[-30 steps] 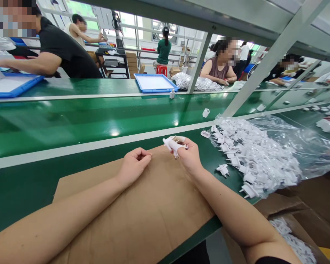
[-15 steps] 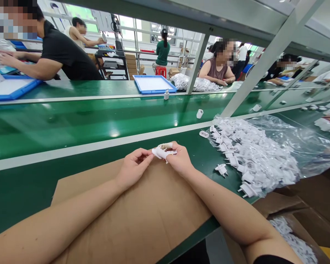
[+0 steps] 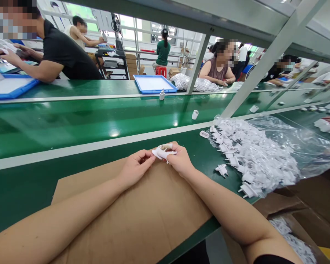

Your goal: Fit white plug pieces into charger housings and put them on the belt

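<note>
A small white plug piece [image 3: 157, 152] is held between my two hands above the far edge of a brown cardboard sheet [image 3: 143, 205]. My right hand [image 3: 181, 160] is closed on it, with white coverings on the thumb and a finger. From the other side, my left hand [image 3: 139, 165] pinches its left end with thumb and fingertips. The fingers partly hide the piece. To the right of my hands, a loose white plug [image 3: 222, 169] with pins lies on the green table, beside a large heap of similar plugs [image 3: 258, 157] on clear plastic.
Beyond a pale strip runs a glossy green conveyor [image 3: 99, 121] carrying white adapter housings [image 3: 195, 114]. A blue-rimmed tray [image 3: 154, 84] stands across it. A slanted metal post [image 3: 247, 80] rises at the right. Co-workers sit opposite. A carton [image 3: 313, 216] of plugs is at lower right.
The white housings on the conveyor have shifted slightly left. My left hand has moved slightly while both hands keep hold of the plug piece. The co-worker at far left has raised their hands.
</note>
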A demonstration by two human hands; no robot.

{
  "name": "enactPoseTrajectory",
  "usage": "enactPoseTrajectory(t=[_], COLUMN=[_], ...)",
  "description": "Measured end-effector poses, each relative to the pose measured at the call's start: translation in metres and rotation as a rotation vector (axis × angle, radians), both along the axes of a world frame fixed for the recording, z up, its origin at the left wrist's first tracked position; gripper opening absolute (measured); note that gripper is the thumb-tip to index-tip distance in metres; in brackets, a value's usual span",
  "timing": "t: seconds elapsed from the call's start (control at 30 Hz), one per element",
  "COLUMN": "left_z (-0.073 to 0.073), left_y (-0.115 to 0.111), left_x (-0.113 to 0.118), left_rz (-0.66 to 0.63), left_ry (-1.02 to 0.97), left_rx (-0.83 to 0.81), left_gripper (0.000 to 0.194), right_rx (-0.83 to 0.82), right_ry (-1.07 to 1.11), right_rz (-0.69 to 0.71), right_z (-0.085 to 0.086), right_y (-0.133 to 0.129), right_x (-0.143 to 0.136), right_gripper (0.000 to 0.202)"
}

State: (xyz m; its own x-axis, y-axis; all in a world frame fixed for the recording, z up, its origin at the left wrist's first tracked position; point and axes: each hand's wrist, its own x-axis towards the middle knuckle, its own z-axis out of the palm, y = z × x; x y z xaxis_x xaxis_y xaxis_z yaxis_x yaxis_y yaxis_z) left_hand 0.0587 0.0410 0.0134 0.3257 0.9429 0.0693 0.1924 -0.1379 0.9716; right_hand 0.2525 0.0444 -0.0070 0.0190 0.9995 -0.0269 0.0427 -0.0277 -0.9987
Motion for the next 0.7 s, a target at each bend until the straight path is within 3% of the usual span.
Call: enactPoseTrajectory(t=[0.37, 0.53, 0.7], left_z=[-0.002, -0.003, -0.002], left_y=[0.0, 0.001, 0.001], left_x=[0.0, -0.001, -0.001], left_rz=[0.002, 0.033, 0.078], left_ry=[0.019, 0.083, 0.059], left_rx=[0.029, 0.041, 0.014], left_gripper=[0.026, 0.022, 0.033], right_rx=[-0.079, -0.091, -0.027], right_ry=[0.13, 0.238, 0.077], right_rz=[0.041, -0.107, -0.12], right_z=[0.01, 0.019, 0.02], right_y=[-0.003, 0.0, 0.003], right_x=[-0.005, -0.004, -0.001], right_gripper=[0.028, 0.033, 0.033])
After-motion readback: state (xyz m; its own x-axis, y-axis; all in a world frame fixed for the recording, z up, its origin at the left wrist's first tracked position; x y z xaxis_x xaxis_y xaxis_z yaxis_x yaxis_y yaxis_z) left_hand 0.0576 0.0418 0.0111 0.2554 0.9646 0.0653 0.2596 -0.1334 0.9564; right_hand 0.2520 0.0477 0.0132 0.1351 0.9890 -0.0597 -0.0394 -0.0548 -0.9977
